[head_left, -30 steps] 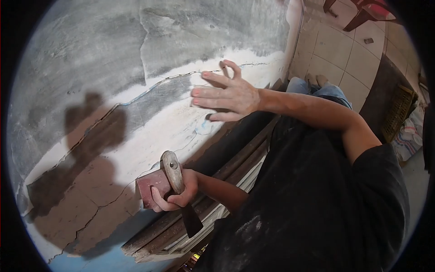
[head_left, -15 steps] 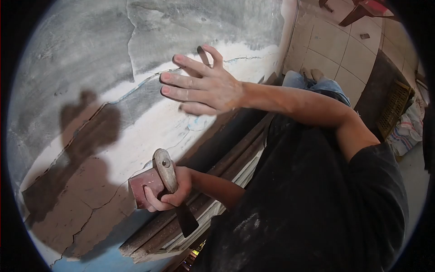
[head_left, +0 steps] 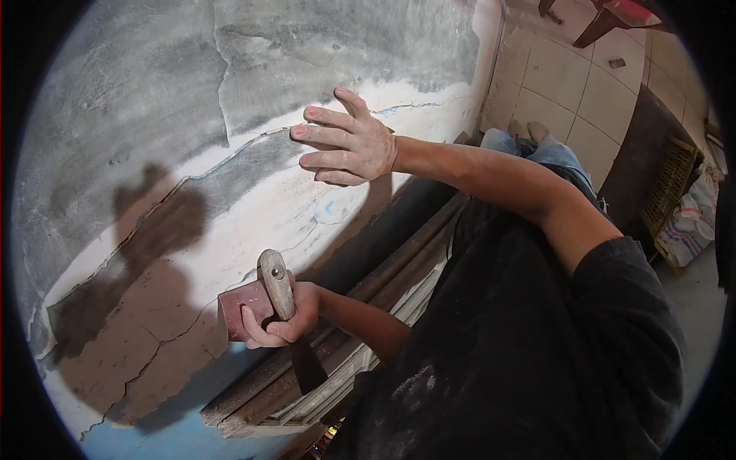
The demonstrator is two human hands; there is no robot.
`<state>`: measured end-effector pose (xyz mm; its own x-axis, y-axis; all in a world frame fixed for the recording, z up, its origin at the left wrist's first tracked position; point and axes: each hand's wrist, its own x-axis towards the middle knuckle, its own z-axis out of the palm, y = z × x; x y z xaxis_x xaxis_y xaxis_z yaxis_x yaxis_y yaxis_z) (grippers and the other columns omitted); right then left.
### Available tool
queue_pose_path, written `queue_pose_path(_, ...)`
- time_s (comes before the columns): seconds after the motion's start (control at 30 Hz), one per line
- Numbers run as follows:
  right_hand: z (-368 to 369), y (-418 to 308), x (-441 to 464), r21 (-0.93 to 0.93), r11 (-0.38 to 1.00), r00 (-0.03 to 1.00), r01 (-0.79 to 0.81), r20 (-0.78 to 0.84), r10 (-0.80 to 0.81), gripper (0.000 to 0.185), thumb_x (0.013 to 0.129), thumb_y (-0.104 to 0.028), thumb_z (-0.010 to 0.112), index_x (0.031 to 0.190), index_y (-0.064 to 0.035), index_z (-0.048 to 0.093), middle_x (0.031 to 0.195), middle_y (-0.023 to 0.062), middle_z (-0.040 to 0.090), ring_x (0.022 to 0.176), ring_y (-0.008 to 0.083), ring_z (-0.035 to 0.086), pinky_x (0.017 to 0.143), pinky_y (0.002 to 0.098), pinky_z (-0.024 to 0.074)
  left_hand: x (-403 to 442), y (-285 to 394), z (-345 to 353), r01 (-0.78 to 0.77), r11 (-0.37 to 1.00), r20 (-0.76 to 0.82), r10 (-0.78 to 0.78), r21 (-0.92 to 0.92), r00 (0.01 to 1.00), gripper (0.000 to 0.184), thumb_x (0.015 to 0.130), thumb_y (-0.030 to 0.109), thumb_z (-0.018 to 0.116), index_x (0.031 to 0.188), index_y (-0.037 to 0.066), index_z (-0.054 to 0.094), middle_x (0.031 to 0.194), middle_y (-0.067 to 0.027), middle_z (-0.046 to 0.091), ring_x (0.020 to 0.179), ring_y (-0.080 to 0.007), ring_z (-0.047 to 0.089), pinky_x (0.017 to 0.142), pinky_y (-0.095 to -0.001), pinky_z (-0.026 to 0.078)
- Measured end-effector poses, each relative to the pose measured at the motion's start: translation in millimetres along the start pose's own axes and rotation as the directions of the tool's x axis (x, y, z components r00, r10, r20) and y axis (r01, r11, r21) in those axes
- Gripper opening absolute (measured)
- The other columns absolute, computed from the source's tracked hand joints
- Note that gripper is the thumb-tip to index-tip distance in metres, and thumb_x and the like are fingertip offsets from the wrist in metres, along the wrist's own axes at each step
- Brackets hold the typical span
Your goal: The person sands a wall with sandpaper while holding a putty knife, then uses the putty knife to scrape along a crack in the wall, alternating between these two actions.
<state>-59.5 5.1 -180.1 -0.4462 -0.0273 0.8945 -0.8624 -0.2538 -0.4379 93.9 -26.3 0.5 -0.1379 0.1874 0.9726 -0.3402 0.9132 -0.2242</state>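
My right hand (head_left: 349, 146) is open, its fingers spread and dusted white. It is over the wall (head_left: 268, 61), close to a long crack with a white filler band (head_left: 261, 199) around it. Whether the fingertips touch the wall I cannot tell. Lower down, my left hand (head_left: 287, 322) is closed around a putty knife (head_left: 274, 280) with a worn, pale handle that has a hole in its end. The dark blade points down below the fist. Pinched in the same hand is a flat reddish-brown square (head_left: 239, 307), which looks like sandpaper.
Brown, cracked bare patches (head_left: 146, 307) mark the lower wall, above blue paint (head_left: 169, 445). A dark wooden frame (head_left: 337, 337) runs beside the wall under my left forearm. Tiled floor (head_left: 560, 77), a red chair (head_left: 613, 19) and a yellow crate (head_left: 667, 184) with cloth lie at right.
My right hand has moved right and slightly down, its fingers drawn a little closer together. The left hand with the putty knife has shifted slightly up.
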Motion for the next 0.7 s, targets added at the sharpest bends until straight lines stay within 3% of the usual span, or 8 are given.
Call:
queue_pose_path(0.23,0.9,-1.4,2.3,0.013,0.999,0.989,-0.047,-0.142,0.048,0.046,0.073,-0.018,0.078,0.113,-0.0205,0.053,0.126,0.0069,0.054,0.125,0.0269,0.044,0.112,0.0524,0.0171,2.1,2.9,-11.4,0.090,0.996,0.110,-0.090,0.005,0.990,0.049,0.089,0.030,0.028,0.089,-0.008,0.060,0.098,-0.0213,0.055,0.094,-0.0331,0.057,0.080,-0.0437,0.053)
queue_pose_path(0.33,0.0,-4.0,8.1,-0.020,0.994,0.967,-0.104,-0.237,0.096,0.046,0.073,-0.016,0.077,0.112,-0.0187,0.053,0.109,0.0060,0.055,0.109,0.0232,0.049,0.100,0.0468,0.0275,2.5,7.1,-11.8,0.100,0.995,0.142,-0.103,0.031,0.984,0.049,0.089,0.029,0.029,0.088,-0.007,0.061,0.097,-0.0213,0.055,0.095,-0.0329,0.056,0.082,-0.0434,0.052)
queue_pose_path(0.43,-3.6,-1.9,19.5,0.027,0.987,0.939,-0.160,-0.305,0.161,0.041,0.075,-0.012,0.073,0.111,-0.0144,0.053,0.097,0.0055,0.051,0.092,0.0211,0.046,0.086,0.0406,0.0296,4.0,8.3,-10.6,0.093,0.995,0.148,-0.097,0.035,0.984,0.048,0.090,0.029,0.029,0.088,-0.007,0.061,0.095,-0.0210,0.056,0.095,-0.0331,0.056,0.082,-0.0436,0.051)
queue_pose_path(0.57,-8.4,9.8,36.6,0.090,0.957,0.927,-0.276,-0.240,0.289,0.025,0.085,-0.020,0.064,0.107,-0.0111,0.055,0.097,0.0065,0.050,0.083,0.0213,0.045,0.080,0.0393,0.0296,3.0,5.8,-12.9,0.026,0.997,0.164,-0.039,0.076,0.986,0.047,0.091,0.027,0.028,0.088,-0.007,0.061,0.095,-0.0207,0.057,0.094,-0.0339,0.056,0.082,-0.0442,0.050)
queue_pose_path(0.67,-16.1,22.8,68.6,0.220,0.930,0.865,-0.294,-0.352,0.356,0.024,0.087,-0.018,0.059,0.108,-0.0074,0.054,0.097,0.0096,0.050,0.082,0.0220,0.045,0.078,0.0376,0.0310,3.9,4.7,-10.8,-0.083,0.994,0.172,0.070,0.069,0.983,0.048,0.093,0.025,0.025,0.088,-0.007,0.060,0.095,-0.0212,0.057,0.092,-0.0337,0.056,0.080,-0.0439,0.050)
queue_pose_path(0.7,-6.1,24.0,71.3,0.286,0.898,0.777,-0.334,-0.456,0.434,0.024,0.089,-0.016,0.055,0.108,-0.0020,0.053,0.092,0.0101,0.051,0.083,0.0229,0.046,0.079,0.0374,0.0333,2.9,1.8,-10.6,-0.095,0.994,0.154,0.085,0.054,0.984,0.048,0.093,0.025,0.025,0.088,-0.007,0.060,0.094,-0.0212,0.057,0.091,-0.0333,0.056,0.080,-0.0434,0.050)
